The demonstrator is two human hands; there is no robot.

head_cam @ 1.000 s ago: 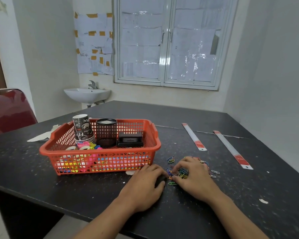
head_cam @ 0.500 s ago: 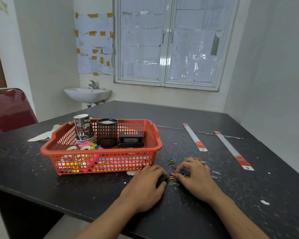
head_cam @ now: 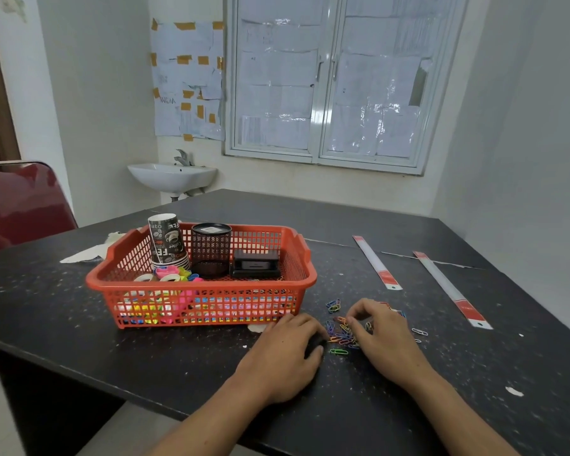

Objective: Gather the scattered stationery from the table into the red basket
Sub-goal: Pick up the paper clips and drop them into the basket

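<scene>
Coloured wire paper clips (head_cam: 343, 335) lie in a loose heap on the dark speckled table (head_cam: 79, 324), just beside the near right corner of the red plastic mesh basket (head_cam: 198, 284). A small cluster lies a little closer to the basket's right end, and a single green clip lies at the near edge of the heap. The left hand (head_cam: 287, 353) rests palm down on the table, against the heap on its basket side, with its fingers curled under. Whether it grips anything cannot be told. The right hand (head_cam: 385, 337) arches over the far side of the heap, fingers bent, with thumb and forefinger drawn close together above the clips. Whether a clip is pinched between them cannot be told. Two long white rulers with red ends (head_cam: 375, 261) lie flat, well to the right of the basket. Inside the basket stand a stack of printed paper cups (head_cam: 167, 240), a black mesh pen holder (head_cam: 211, 250) and a small black box (head_cam: 255, 263), with bright tape rolls (head_cam: 168, 276) in front of them.
</scene>
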